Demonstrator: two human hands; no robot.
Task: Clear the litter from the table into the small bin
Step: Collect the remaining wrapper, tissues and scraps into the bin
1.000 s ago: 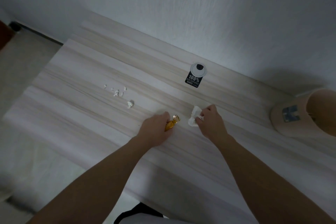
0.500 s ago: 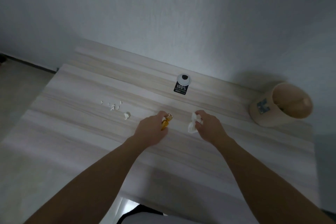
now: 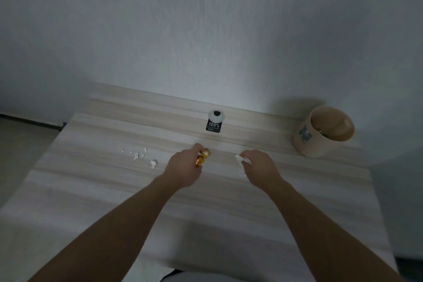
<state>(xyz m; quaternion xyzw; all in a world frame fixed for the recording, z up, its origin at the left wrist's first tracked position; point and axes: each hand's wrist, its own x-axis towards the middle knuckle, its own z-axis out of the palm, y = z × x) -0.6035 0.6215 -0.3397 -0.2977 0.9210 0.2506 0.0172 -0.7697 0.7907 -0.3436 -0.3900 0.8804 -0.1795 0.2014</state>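
A: While the gold wrapper sits pinched in the left hand and the tissue in the right hand, fingers curled, near the middle of the table, what might go wrong?
B: The small bin stands far right, so the left hand's long reach could drop foil short. The tiny white scraps may get missed.

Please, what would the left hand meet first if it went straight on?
The left hand would probably reach the black printed sticker beside the round white cable cap; depth is unclear.
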